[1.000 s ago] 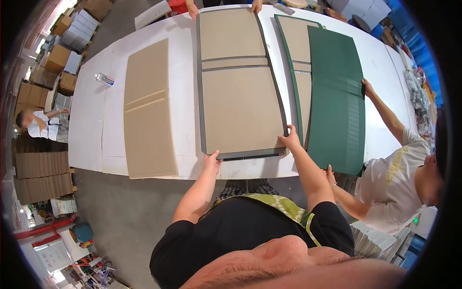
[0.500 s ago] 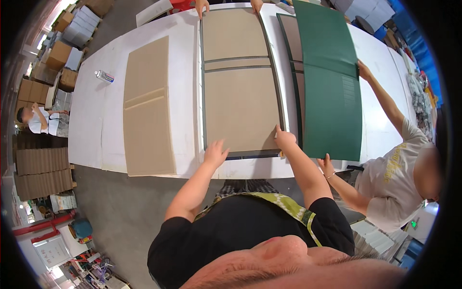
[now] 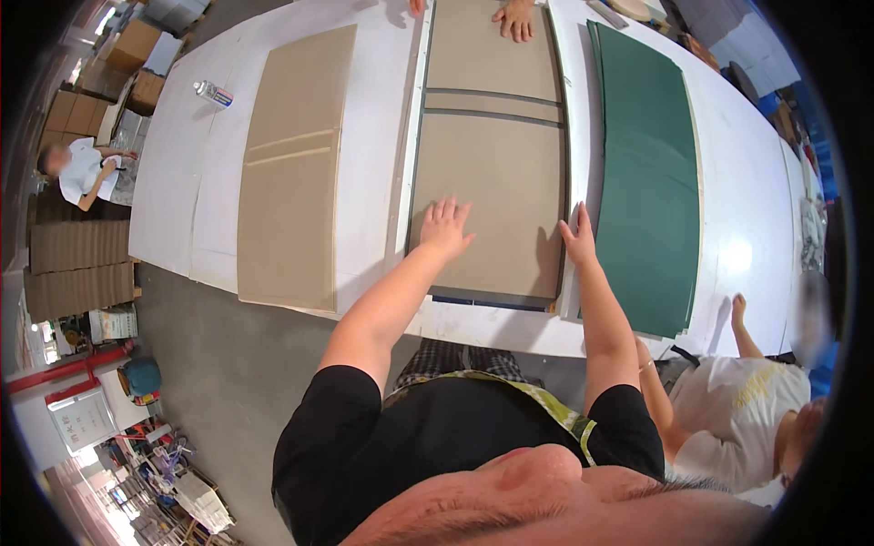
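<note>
A long tan board panel (image 3: 510, 191) with dark borders and a folded-looking double band across it lies before me, between narrow white rails (image 3: 411, 155). My left hand (image 3: 446, 227) rests on its near half, palm down with fingers spread. Along the panel's right border is my right hand (image 3: 580, 238), fingers stretched out at the rail, holding nothing. Across the table, another person's hand (image 3: 516, 20) lies flat on the far half. Dark green sheets (image 3: 646, 182) lie stacked just right of the panel.
To the left are tan cardboard pieces (image 3: 296, 182) and a small can (image 3: 214, 93) on the white table (image 3: 373, 227). A co-worker (image 3: 728, 409) stands at the near right, one hand (image 3: 738, 309) by the table's edge. Another person (image 3: 86, 173) is at far left, near stacked cardboard.
The co-worker's lifted green sheet now lies flat on the stack. My left hand has moved from the near edge onto the panel, and my right hand has shifted along the right border.
</note>
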Available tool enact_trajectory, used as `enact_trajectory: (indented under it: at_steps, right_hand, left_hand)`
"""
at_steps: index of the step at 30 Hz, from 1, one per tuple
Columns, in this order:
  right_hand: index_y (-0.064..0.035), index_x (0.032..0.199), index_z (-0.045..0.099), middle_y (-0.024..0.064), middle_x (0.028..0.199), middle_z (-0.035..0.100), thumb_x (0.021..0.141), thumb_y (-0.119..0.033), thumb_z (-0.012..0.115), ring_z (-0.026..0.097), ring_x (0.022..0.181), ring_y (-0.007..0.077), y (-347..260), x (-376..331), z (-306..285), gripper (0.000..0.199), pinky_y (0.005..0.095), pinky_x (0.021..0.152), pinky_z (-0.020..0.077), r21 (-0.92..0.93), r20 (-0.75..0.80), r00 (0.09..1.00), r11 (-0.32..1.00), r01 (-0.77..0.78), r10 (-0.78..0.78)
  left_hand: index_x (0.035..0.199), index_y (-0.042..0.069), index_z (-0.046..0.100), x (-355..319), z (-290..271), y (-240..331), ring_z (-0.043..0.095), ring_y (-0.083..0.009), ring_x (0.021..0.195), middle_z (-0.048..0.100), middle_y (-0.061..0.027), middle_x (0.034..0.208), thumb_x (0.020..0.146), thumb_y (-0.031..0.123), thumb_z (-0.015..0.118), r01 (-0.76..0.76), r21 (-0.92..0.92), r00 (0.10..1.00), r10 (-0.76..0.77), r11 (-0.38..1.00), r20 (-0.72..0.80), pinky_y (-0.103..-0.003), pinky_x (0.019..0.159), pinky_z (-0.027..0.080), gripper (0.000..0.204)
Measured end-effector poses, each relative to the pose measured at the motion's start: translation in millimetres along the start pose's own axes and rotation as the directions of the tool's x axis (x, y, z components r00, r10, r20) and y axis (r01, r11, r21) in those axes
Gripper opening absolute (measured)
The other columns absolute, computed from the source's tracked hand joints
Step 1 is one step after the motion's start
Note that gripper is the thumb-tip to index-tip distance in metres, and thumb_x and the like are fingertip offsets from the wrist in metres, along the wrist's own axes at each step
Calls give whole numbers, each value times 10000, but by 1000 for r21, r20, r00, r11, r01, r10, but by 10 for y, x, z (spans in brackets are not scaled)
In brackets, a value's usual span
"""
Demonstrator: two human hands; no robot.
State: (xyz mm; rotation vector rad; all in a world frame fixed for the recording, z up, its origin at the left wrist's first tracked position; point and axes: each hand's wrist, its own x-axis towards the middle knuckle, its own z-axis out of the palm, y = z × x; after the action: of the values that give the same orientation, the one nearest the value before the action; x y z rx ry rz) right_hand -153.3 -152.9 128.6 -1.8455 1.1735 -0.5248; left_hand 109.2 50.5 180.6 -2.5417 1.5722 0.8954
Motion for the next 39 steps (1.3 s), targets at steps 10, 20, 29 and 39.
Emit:
enact_trajectory:
  at_steps: [10, 20, 29, 39]
  right_hand:
    - [-40, 1436, 177, 143, 1494, 192, 878, -48, 491, 163, 1387, 249, 163, 11, 155, 640, 321, 1111, 153, 232, 48, 998, 972, 27, -39]
    - [-55, 1442, 155, 100, 1513, 140, 919, -478, 342, 89, 1404, 234, -461, -135, 742, 699, 422, 1119, 120, -797, 15, 999, 605, -9, 34]
    - [-121, 1446, 187, 74, 1514, 153, 862, -530, 435, 87, 1405, 242, -492, -194, 655, 754, 577, 1078, 60, -719, 46, 995, 688, 94, -88]
    - [-150, 1418, 278, 71, 1491, 222, 820, -594, 447, 178, 1379, 278, -712, -924, 980, 763, 578, 1074, 103, -571, 610, 766, 558, 602, -202]
  left_hand:
    - [1442, 163, 202, 213, 132, -177, 120, -334, 1384, 95, -179, 1500, 796, 511, 598, -43, 124, 993, 56, 991, -101, -418, 1112, 180, 833]
    - [1441, 125, 187, 131, 75, -164, 119, -353, 1381, 101, -181, 1499, 792, 483, 609, -48, 93, 995, 56, 995, -83, -432, 1111, 182, 853]
    - [1416, 106, 278, 57, 548, -1560, 130, -325, 1384, 186, -175, 1483, 921, 340, 446, -62, -379, 787, -189, 923, -587, -441, 1112, 145, 574]
    - [1443, 162, 199, 78, 623, -768, 116, -366, 1374, 175, -115, 1495, 894, 349, 443, 350, -224, 786, -416, 909, -458, -592, 1060, 101, 630]
